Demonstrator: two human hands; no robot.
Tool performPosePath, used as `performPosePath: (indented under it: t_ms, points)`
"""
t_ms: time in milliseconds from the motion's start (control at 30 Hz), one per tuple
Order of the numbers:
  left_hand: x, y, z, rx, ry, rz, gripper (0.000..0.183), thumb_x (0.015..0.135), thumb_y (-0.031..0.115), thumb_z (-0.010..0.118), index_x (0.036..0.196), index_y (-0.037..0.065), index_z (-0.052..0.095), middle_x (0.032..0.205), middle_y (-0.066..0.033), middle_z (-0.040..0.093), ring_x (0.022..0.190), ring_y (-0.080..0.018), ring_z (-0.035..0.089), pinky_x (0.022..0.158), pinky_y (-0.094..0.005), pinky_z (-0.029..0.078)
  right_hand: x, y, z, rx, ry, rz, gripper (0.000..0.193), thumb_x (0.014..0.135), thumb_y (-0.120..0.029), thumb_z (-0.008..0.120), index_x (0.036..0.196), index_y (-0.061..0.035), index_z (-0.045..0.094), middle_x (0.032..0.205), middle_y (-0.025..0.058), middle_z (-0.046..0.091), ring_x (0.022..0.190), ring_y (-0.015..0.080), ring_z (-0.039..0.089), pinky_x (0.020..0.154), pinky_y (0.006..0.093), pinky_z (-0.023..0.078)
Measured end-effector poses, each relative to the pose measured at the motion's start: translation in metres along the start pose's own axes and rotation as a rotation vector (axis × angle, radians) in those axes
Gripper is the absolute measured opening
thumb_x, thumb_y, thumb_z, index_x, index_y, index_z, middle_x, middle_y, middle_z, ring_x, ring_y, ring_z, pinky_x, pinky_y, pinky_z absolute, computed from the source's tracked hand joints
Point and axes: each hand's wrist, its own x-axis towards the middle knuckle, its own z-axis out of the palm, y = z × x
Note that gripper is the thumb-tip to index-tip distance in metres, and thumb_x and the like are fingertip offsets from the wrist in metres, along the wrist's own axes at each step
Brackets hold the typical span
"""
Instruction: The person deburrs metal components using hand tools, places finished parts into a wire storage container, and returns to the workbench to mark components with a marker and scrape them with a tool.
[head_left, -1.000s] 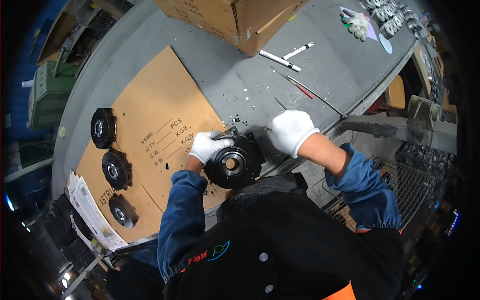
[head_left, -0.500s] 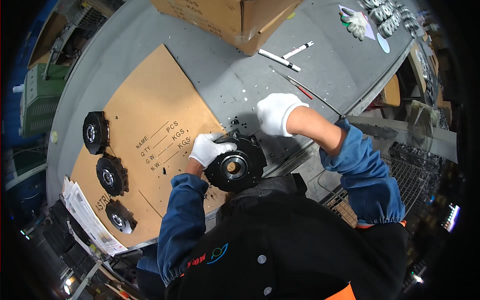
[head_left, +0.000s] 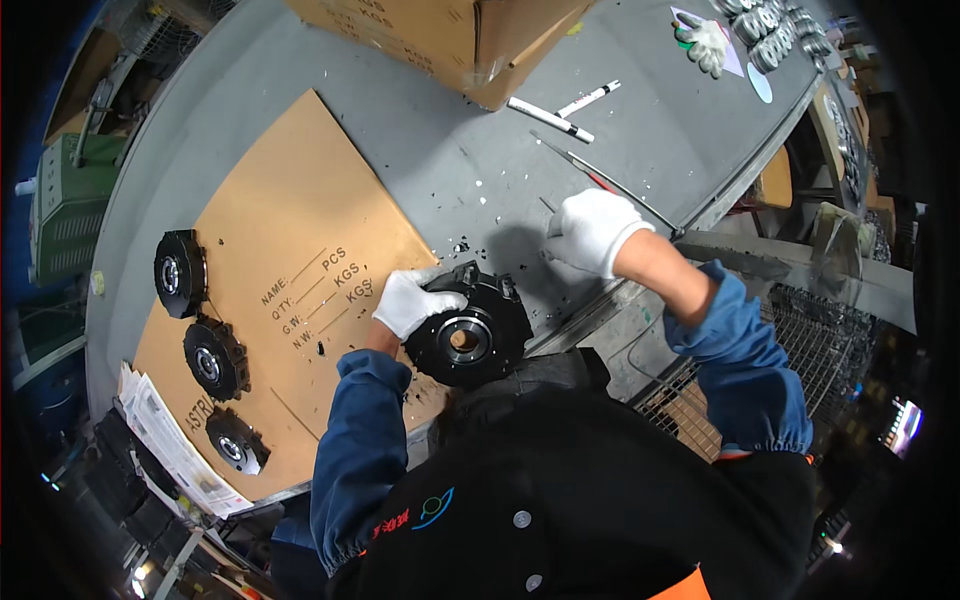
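My gloved left hand grips the upper left rim of a round black machined part, its thumb over the face. The part is tilted toward me at the table's near edge and has a bright metal ring around a central hole. To the right of it, my gloved right hand is closed in a fist above the table. A thin dark tip shows at the fist's left side; what the fingers hold is otherwise hidden. Three similar black parts, the farthest one included, lie along the left of a flat cardboard sheet.
A cardboard box stands at the far side. Two white markers, a red-handled tool and a thin rod lie beyond my right hand. Black scraps dot the grey table. Metal rings and a spare glove sit far right.
My right fist has moved right and slightly nearer, away from the black part. My left hand still grips the part. The whole view has shifted slightly.
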Motion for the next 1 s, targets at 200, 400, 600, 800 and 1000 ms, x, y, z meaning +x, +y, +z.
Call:
performPosePath:
  t_ms: [200, 400, 600, 800, 1000]
  points:
    - [0.000, -0.002, -0.001, -0.074, -0.039, 0.015, 0.044, 0.065, 0.004, 0.076, 0.106, -0.008, 0.063, 0.089, -0.0086, 0.068, 0.076, -0.0105, 0.061, 0.072, -0.0258, 0.052, -0.005, -0.010, -0.007, 0.013, -0.021, -0.065, 0.022, 0.073, -0.023, 0.059, 0.080, -0.0059, 0.070, 0.077, 0.0197, 0.065, 0.076, 0.0373, 0.064, 0.071, 0.0413, 0.052]
    - [-0.006, 0.000, 0.001, -0.077, 0.017, 0.013, 0.039, 0.063, 0.002, 0.073, 0.100, -0.007, 0.066, 0.086, -0.0083, 0.068, 0.074, -0.0111, 0.061, 0.070, -0.0263, 0.052, 0.004, -0.038, 0.004, -0.102, -0.129, -0.025, 0.018, 0.072, -0.015, 0.059, 0.083, -0.0050, 0.070, 0.082, 0.0187, 0.067, 0.081, 0.0345, 0.066, 0.071, 0.0403, 0.053]
    - [0.004, 0.000, -0.003, 0.060, 0.018, -0.024, 0.048, 0.062, 0.009, 0.077, 0.104, -0.010, 0.063, 0.088, -0.0112, 0.069, 0.076, -0.0126, 0.063, 0.073, -0.0270, 0.052, 0.012, -0.022, 0.046, -0.033, -0.131, -0.006, 0.022, 0.076, -0.018, 0.054, 0.081, -0.0043, 0.070, 0.079, 0.0197, 0.066, 0.077, 0.0366, 0.066, 0.069, 0.0427, 0.053]
    - [-0.001, -0.002, -0.002, 0.021, 0.024, 0.011, 0.044, 0.063, 0.010, 0.078, 0.101, -0.009, 0.064, 0.084, -0.0099, 0.069, 0.074, -0.0115, 0.062, 0.071, -0.0267, 0.052, -0.010, -0.006, 0.043, 0.149, 0.214, -0.174, 0.015, 0.078, -0.019, 0.059, 0.085, -0.0074, 0.066, 0.066, 0.0203, 0.060, 0.063, 0.0393, 0.059, 0.059, 0.0456, 0.049]
    - [-0.001, -0.005, -0.002, -0.001, 0.000, 0.075, 0.037, 0.064, 0.006, 0.078, 0.097, -0.006, 0.066, 0.080, -0.0073, 0.068, 0.070, -0.0104, 0.060, 0.068, -0.0265, 0.051, -0.029, -0.029, 0.041, 0.108, 0.071, -0.150, 0.016, 0.072, -0.011, 0.054, 0.076, -0.0027, 0.067, 0.070, 0.0233, 0.062, 0.071, 0.0403, 0.063, 0.066, 0.0448, 0.051]
